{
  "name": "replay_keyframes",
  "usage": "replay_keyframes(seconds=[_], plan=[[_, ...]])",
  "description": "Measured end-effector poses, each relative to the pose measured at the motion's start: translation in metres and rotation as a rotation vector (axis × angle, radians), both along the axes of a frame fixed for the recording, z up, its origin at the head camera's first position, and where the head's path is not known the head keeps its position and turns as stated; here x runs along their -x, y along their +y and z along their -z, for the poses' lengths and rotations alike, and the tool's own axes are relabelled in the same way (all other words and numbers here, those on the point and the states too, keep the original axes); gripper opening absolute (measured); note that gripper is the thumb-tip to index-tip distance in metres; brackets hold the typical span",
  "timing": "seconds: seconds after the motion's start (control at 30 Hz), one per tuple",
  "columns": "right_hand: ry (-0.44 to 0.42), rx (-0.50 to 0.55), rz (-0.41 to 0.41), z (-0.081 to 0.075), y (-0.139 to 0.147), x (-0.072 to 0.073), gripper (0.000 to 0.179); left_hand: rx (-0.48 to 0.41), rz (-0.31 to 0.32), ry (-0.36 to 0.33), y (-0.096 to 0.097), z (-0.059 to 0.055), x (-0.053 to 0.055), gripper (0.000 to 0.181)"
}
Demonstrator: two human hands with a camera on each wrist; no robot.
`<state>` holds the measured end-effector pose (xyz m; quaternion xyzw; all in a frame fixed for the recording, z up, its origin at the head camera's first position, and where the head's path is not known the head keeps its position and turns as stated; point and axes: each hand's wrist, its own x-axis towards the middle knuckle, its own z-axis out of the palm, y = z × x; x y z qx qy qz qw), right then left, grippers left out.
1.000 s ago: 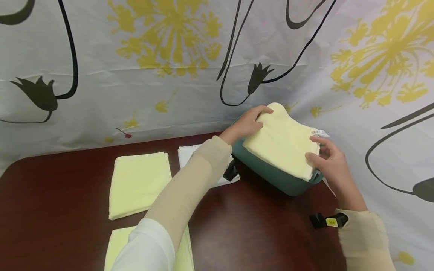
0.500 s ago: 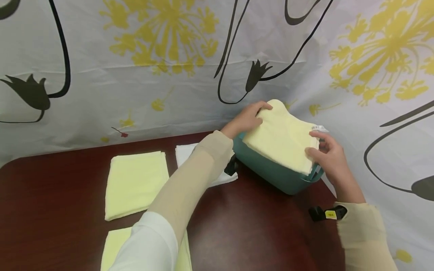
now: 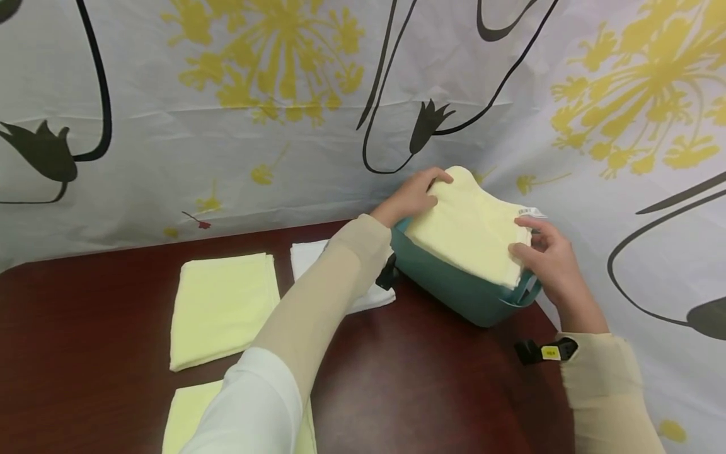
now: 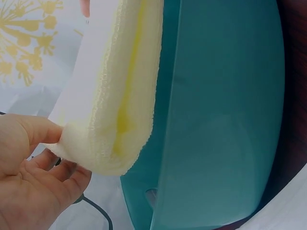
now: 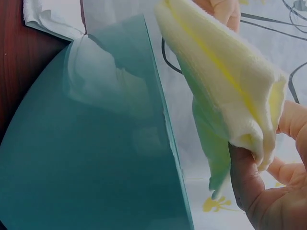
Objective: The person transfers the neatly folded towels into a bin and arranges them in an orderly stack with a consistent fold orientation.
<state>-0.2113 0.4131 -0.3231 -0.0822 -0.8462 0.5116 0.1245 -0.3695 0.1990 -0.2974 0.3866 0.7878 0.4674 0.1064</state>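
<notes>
The cloth (image 3: 467,230) is held over the mouth of the bin (image 3: 448,284), folded, its layers parting along the edge. The left hand (image 3: 416,195) pinches one end between thumb and fingers; the right hand (image 3: 547,258) pinches the other beside the tag (image 3: 530,212), thumb and fingers closed only as far as the cloth's thickness. If either pinch misses a layer, the fold could slip open and a loose flap droop outside the bin. The near edge could catch on the bin's rim if lowered at a slant, and the right corner could snag on the bin's handle (image 3: 530,293). Left of the bin, the left sleeve (image 3: 317,302) crosses above the white cloth (image 3: 306,255) on the desk (image 3: 397,378); whether they touch I cannot tell, but a low forearm might drag it crooked.
</notes>
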Motion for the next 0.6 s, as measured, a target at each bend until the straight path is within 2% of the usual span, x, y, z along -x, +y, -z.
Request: replay_keyframes(seconds=[0.2,0.37,0.6], plan=[[-0.019,0.003,-0.005,0.0,0.001,0.005,0.039,0.001,-0.005,-0.02,0.002,-0.001,0.003,0.041],[-0.032,-0.047,0.012,0.001,0.003,0.009,0.039,0.038,-0.011,-0.023,0.005,-0.003,0.008,0.041],[-0.08,-0.039,-0.016,0.0,0.008,0.012,0.035,0.068,0.021,-0.018,0.011,-0.001,0.016,0.04]])
